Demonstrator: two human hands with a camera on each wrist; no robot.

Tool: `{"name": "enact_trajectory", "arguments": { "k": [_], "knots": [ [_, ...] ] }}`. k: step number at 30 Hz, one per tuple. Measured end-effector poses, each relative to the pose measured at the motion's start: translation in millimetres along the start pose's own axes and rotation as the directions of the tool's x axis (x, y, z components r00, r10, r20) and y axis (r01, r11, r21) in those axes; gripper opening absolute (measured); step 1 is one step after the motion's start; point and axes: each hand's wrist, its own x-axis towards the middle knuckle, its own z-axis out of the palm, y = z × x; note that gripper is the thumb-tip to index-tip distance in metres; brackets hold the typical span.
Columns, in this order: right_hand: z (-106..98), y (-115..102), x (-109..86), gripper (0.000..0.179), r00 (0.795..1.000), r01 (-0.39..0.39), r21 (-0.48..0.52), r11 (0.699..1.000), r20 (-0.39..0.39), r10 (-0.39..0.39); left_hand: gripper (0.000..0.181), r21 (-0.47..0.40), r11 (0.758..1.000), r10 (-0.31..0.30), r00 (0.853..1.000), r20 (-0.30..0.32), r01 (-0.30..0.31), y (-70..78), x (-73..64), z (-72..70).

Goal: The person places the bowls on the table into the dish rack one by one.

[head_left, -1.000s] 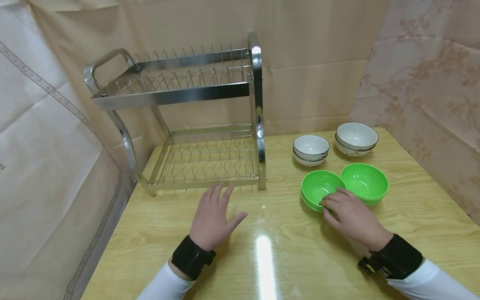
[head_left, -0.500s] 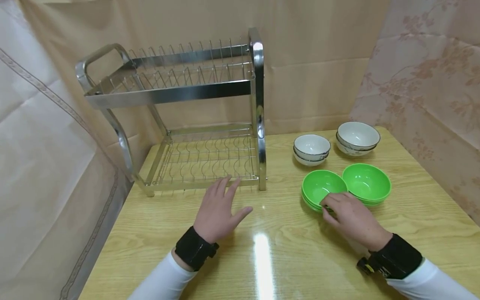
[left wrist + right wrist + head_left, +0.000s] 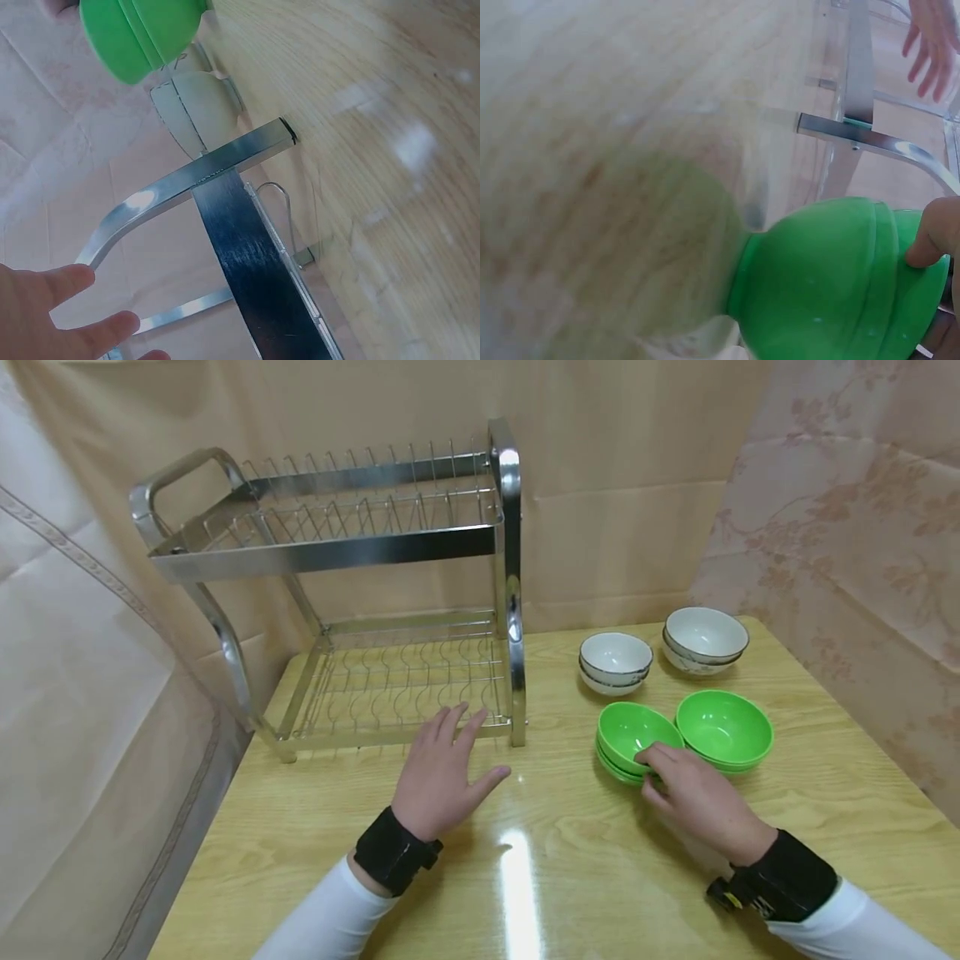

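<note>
Resting flat on the table point(image 3: 570, 860), the left hand point(image 3: 438, 781) has its fingers straight and spread, holding nothing; the fingertips reach just short of the near edge of the rack point(image 3: 352, 610), whose lower shelf lies right beyond them. That rack is polished steel, two tiers of thin wire prongs framed by flat shiny bars that curve into rounded handles at the top. In the left wrist view one flat bar shows fine scratches and a bright reflection. The tabletop is pale yellow wood grain, glossy enough to mirror a streak of light.

Further right, the right hand point(image 3: 693, 797) grips the near rim of the green stack point(image 3: 630, 739): its fingers curl over the edge, tips inside the top bowl, thumb at the outer wall. In the right wrist view a fingertip presses the rim. These bowls are smooth bright green plastic, round with a narrower foot and stepped bands where they nest. The stack sits on the table right of the rack's near post, tipped slightly up at the near side. A second green bowl point(image 3: 723, 729) touches it on the right. Farther back stand two stacks of white bowls point(image 3: 615, 660) with dark rims.
</note>
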Motion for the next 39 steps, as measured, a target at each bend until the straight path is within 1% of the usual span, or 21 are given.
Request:
{"name": "enact_trajectory", "arguments": {
  "k": [6, 9, 11, 12, 13, 14, 15, 16, 17, 18, 19, 20, 22, 23, 24, 25, 27, 29, 33, 36, 39],
  "knots": [
    [-13.1, -9.0, 8.9, 0.025, 0.996, 0.057, 0.013, 0.998, -0.074, -0.056, 0.073, -0.031, 0.999, -0.033, 0.999, -0.011, 0.033, -2.3, 0.0, 1.2],
    [-20.1, -21.1, 17.9, 0.025, 0.984, 0.123, 0.006, 0.992, -0.129, -0.121, 0.067, -0.134, 0.987, -0.091, 0.995, -0.035, 0.085, -2.5, -1.5, -2.0],
    [-23.8, -33.7, 25.9, 0.025, 0.969, 0.187, 0.009, 0.982, -0.168, -0.182, 0.062, -0.233, 0.963, -0.152, 0.987, -0.051, 0.136, -1.2, -4.2, -6.5],
    [-25.0, -40.9, 30.3, 0.024, 0.959, 0.223, 0.017, 0.975, -0.185, -0.216, 0.06, -0.298, 0.941, -0.184, 0.982, -0.053, 0.16, -0.3, -5.4, -9.0],
    [-25.7, -48.7, 34.5, 0.023, 0.948, 0.261, 0.03, 0.965, -0.199, -0.25, 0.057, -0.375, 0.909, -0.214, 0.976, -0.048, 0.181, 0.6, -6.6, -11.3],
    [-25.4, -56.7, 38.4, 0.022, 0.935, 0.298, 0.041, 0.954, -0.213, -0.283, 0.056, -0.448, 0.872, -0.236, 0.971, -0.036, 0.196, 1.4, -7.3, -13.5],
    [-24.8, -65.0, 42.1, 0.022, 0.925, 0.329, 0.053, 0.943, -0.221, -0.31, 0.054, -0.523, 0.828, -0.249, 0.968, -0.018, 0.203, 2.1, -7.5, -15.1],
    [-23.6, -73.1, 45.6, 0.021, 0.913, 0.362, 0.068, 0.93, -0.229, -0.339, 0.053, -0.602, 0.772, -0.247, 0.969, 0.008, 0.202, 2.5, -7.3, -16.3],
    [-21.4, -80.9, 49.2, 0.021, 0.9, 0.395, 0.084, 0.915, -0.237, -0.367, 0.052, -0.685, 0.701, -0.237, 0.971, 0.038, 0.198, 2.7, -7.1, -17.0],
    [-19.2, -88.6, 52.6, 0.021, 0.891, 0.421, 0.101, 0.901, -0.234, -0.39, 0.05, -0.76, 0.618, -0.225, 0.972, 0.071, 0.199, 2.7, -6.7, -17.7],
    [-16.4, -95.7, 56.1, 0.021, 0.882, 0.444, 0.121, 0.888, -0.23, -0.41, 0.049, -0.825, 0.528, -0.21, 0.972, 0.102, 0.201, 2.8, -6.1, -18.4],
    [-13.3, -102.0, 59.9, 0.021, 0.874, 0.464, 0.135, 0.875, -0.226, -0.429, 0.048, -0.874, 0.443, -0.192, 0.973, 0.126, 0.201, 2.4, -5.5, -18.9],
    [-7.1, -112.1, 67.0, 0.022, 0.864, 0.491, 0.16, 0.856, -0.213, -0.456, 0.049, -0.936, 0.289, -0.153, 0.975, 0.162, 0.201, 1.3, -4.5, -19.5],
    [-4.2, -115.4, 70.1, 0.02, 0.862, 0.496, 0.168, 0.852, -0.207, -0.462, 0.05, -0.952, 0.226, -0.143, 0.974, 0.175, 0.204, 0.8, -4.0, -19.8],
    [-1.8, -117.8, 72.6, 0.02, 0.864, 0.495, 0.177, 0.85, -0.197, -0.462, 0.052, -0.961, 0.183, -0.135, 0.974, 0.183, 0.206, 0.2, -3.4, -20.4],
    [1.5, -119.4, 75.5, 0.019, 0.863, 0.498, 0.184, 0.847, -0.199, -0.464, 0.054, -0.966, 0.15, -0.129, 0.973, 0.19, 0.208, -0.9, -3.0, -21.1],
    [7.7, -120.8, 80.1, 0.017, 0.861, 0.501, 0.193, 0.844, -0.211, -0.463, 0.055, -0.969, 0.114, -0.127, 0.97, 0.206, 0.221, -3.6, -2.8, -22.2],
    [13.4, -120.8, 83.7, 0.017, 0.858, 0.504, 0.197, 0.841, -0.226, -0.461, 0.054, -0.965, 0.099, -0.141, 0.963, 0.229, 0.244, -6.1, -3.1, -23.6],
    [24.2, -120.3, 88.7, 0.017, 0.847, 0.52, 0.207, 0.829, -0.254, -0.467, 0.052, -0.946, 0.113, -0.167, 0.945, 0.282, 0.302, -11.4, -3.1, -26.2],
    [30.0, -119.0, 90.7, 0.017, 0.847, 0.52, 0.217, 0.826, -0.252, -0.468, 0.055, -0.93, 0.11, -0.17, 0.929, 0.329, 0.35, -15.2, -2.2, -28.2],
    [33.7, -117.4, 92.1, 0.017, 0.85, 0.518, 0.222, 0.826, -0.246, -0.467, 0.058, -0.919, 0.096, -0.166, 0.916, 0.365, 0.383, -18.3, -1.8, -30.3]
  ]
}}
